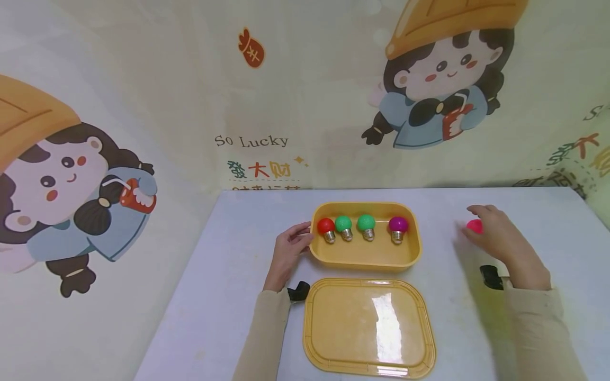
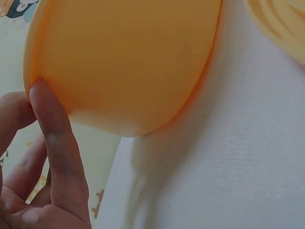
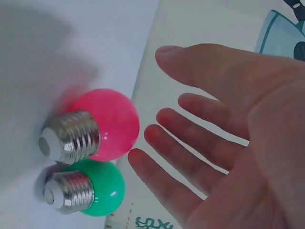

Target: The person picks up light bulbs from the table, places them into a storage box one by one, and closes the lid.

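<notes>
Tray (image 1: pixel 345 323), loose left grip (image 1: pixel 288 247) touching box rim (image 1: pixel 364 265), table gap (image 1: pixel 440 233), spread right grip (image 1: pixel 500 235) by pink bulb (image 3: pixel 116 124)

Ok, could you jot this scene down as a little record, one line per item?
Left hand: fingers at the left end of the yellow box
In the box: red bulb, two green bulbs, purple bulb
Loose on the table: pink bulb, green bulb
Right hand: open, beside the loose bulbs
Nearer the person: flat yellow tray

Glossy tray (image 1: pixel 345 325) and smooth bin (image 1: pixel 364 260), both probably plastic; smooth pink bulb (image 3: pixel 118 125) with shiny metal base (image 3: pixel 78 136).
</notes>
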The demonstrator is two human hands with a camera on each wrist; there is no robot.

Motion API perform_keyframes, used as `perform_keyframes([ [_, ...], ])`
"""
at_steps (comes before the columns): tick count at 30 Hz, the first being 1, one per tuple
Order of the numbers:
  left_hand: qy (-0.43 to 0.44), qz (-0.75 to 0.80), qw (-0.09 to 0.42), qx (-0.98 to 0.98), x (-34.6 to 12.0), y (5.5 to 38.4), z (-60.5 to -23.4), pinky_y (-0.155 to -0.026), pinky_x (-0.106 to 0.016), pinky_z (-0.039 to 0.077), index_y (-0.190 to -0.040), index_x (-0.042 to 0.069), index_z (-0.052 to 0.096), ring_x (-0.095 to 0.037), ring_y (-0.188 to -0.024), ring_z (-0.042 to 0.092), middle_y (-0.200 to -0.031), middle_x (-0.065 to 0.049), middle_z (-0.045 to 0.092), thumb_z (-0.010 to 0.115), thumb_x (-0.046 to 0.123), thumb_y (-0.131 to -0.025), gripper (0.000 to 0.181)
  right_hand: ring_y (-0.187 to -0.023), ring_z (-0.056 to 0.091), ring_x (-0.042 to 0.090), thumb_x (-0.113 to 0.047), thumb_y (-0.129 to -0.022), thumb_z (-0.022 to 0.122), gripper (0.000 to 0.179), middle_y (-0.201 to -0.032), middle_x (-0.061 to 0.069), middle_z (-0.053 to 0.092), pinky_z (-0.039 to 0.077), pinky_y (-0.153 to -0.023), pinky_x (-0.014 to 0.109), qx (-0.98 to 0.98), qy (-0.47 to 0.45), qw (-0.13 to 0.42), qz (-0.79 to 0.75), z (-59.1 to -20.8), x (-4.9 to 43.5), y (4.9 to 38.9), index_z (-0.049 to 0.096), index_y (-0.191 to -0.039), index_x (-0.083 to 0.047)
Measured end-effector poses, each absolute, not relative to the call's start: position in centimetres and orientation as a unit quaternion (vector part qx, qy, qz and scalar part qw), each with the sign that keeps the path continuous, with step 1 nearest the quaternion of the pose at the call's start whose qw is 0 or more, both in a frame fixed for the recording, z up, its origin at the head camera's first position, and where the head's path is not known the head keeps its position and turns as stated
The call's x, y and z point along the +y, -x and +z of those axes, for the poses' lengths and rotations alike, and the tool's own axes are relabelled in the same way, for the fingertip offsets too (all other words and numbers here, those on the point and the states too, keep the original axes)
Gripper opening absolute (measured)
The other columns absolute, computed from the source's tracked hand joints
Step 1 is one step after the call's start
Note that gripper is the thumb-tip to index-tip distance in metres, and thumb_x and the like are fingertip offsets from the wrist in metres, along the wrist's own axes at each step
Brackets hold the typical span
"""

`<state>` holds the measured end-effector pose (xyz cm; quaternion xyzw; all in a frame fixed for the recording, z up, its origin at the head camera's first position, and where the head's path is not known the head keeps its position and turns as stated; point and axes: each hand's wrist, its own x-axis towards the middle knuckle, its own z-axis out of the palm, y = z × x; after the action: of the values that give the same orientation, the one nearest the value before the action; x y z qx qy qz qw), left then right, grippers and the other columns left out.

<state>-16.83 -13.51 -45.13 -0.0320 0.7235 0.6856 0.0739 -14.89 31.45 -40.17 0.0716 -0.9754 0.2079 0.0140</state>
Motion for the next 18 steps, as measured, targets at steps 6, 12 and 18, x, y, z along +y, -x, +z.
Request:
perform_keyframes([
  [6,0.029,0.69,0.072,0.719,-13.4,16.8,-45.0,-0.076,-0.024,0.057,-0.132,0.009,0.063,-0.033,-0.107,0.063,-0.127,-0.018,0.062,0.071,0.016,-0.093,0.041,-0.11,0.039,0.058,-0.006,-0.088,0.069,0.053,-0.122,0.044,0.042,0.039,-0.095,0.071,-0.977,-0.047,-0.017,0.209,-40.1,32.0,14.8,0.044,-0.128,0.019],
  [12,0.027,0.683,0.059,0.727,-13.4,16.7,-45.0,-0.075,-0.023,0.057,-0.128,0.011,0.066,-0.024,-0.099,0.066,-0.122,-0.014,0.064,0.071,0.015,-0.092,0.036,-0.107,0.042,0.058,-0.005,-0.085,0.072,0.05,-0.118,0.045,0.046,0.04,-0.094,0.071,-0.975,-0.054,-0.021,0.213,-40.4,32.4,14.8,0.05,-0.124,0.018],
  [18,0.032,0.681,0.063,0.729,-13.5,16.7,-45.1,-0.077,-0.025,0.058,-0.127,0.013,0.067,-0.021,-0.098,0.066,-0.121,-0.011,0.065,0.071,0.015,-0.093,0.035,-0.1,0.049,0.056,-0.001,-0.082,0.073,0.043,-0.111,0.043,0.051,0.044,-0.089,0.068,-0.974,-0.071,-0.008,0.213,-40.7,32.7,14.9,0.054,-0.117,0.018],
])
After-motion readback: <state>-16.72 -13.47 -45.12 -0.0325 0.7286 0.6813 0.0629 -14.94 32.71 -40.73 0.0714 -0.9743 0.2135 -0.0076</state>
